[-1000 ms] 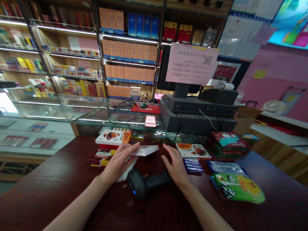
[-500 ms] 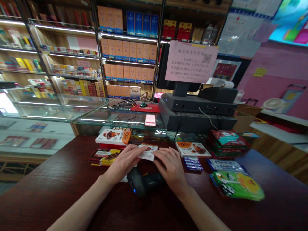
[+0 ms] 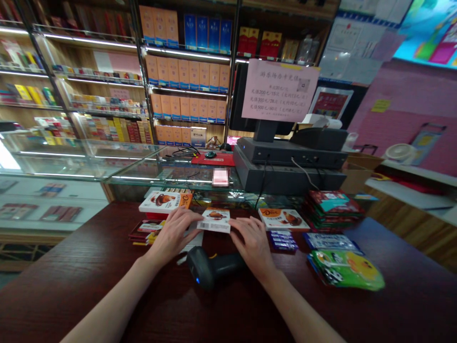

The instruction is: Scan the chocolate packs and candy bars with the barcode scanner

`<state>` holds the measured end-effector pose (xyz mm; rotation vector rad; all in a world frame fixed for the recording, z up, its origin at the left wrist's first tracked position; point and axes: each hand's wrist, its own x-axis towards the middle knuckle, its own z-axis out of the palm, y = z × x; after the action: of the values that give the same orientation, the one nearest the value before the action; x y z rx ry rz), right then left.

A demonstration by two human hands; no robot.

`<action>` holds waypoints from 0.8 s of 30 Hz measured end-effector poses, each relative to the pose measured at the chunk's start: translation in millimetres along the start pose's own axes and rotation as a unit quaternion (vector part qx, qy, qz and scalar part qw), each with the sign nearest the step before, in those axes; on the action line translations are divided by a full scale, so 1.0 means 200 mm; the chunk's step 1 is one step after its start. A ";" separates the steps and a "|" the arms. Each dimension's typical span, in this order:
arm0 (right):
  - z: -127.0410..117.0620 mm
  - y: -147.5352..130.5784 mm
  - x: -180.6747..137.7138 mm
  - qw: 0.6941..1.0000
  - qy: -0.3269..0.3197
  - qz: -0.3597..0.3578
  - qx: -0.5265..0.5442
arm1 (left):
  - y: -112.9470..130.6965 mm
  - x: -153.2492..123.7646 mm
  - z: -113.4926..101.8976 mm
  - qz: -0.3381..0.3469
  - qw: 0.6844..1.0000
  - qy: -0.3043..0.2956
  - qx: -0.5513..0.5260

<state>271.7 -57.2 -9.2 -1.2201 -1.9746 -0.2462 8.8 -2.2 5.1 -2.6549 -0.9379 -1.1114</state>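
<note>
A white chocolate box with a barcode on its near edge is tilted up above the dark wooden counter. My left hand grips its left end and my right hand grips its right end, fingers closed on it. Just below the hands a black barcode scanner lies on its side with a blue light showing. Behind my left hand is a stack of chocolate boxes, topped by a white and orange one.
To the right lie an orange chocolate box, blue wrapped bars, a pile of red and teal packets and a green snack bag. A cash register with screen stands on the glass display case. Stocked shelves fill the back.
My hands closed on the white box from both ends and lifted it off the stack, tilting it so its barcode edge faces me. The scanner has not moved.
</note>
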 end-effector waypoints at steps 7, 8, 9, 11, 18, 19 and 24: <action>0.05 0.01 -0.01 0.999 -0.030 0.015 0.027 | -0.05 -0.02 0.03 0.025 0.999 0.018 0.012; 0.05 0.02 -0.01 0.998 -0.043 0.015 0.031 | -0.05 -0.02 0.03 0.024 0.999 0.022 0.014; 0.05 0.02 -0.01 0.998 -0.056 0.015 0.034 | -0.06 -0.02 0.03 0.023 0.999 0.024 0.016; 0.06 0.02 -0.01 0.996 -0.078 0.015 0.036 | -0.07 -0.02 0.03 0.018 0.999 0.026 0.020; 0.03 0.02 -0.01 0.997 -0.058 0.017 0.040 | -0.06 0.00 0.05 0.001 0.998 0.051 0.040; 0.02 0.01 0.00 0.998 -0.052 0.014 0.043 | -0.06 0.00 0.06 0.003 0.998 0.053 0.040; -0.09 -0.02 0.01 0.990 -0.098 -0.021 0.095 | -0.06 0.00 0.07 0.004 0.997 0.061 0.052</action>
<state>278.1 -67.2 6.0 -1.1158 -2.1376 0.0437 10.3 11.9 -6.6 -2.4762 -0.9360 -1.1731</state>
